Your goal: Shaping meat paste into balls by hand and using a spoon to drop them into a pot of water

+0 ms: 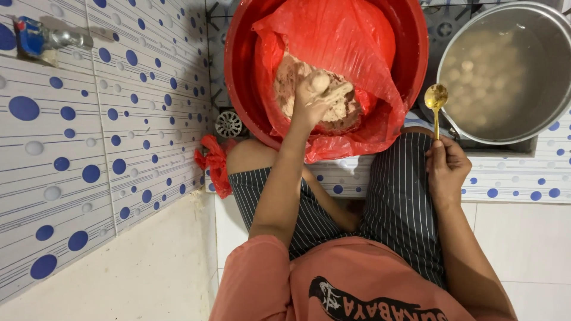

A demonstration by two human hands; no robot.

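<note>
My left hand [315, 98] reaches into a red basin [238, 77] lined with a red plastic bag [339, 35]. It squeezes pale pinkish paste [285, 80], and a round ball of paste bulges from the top of the fist. My right hand [446, 169] rests on my knee and holds a gold spoon [436, 98] upright, its bowl near the rim of a metal pot [559, 89]. The pot holds cloudy water with several pale balls [482, 65] in it.
A wall of white tiles with blue dots [89, 148] fills the left, with a blue tap [35, 37] on it. A round floor drain [229, 123] and a crumpled red bag [215, 163] lie by my left knee. I sit low in striped shorts.
</note>
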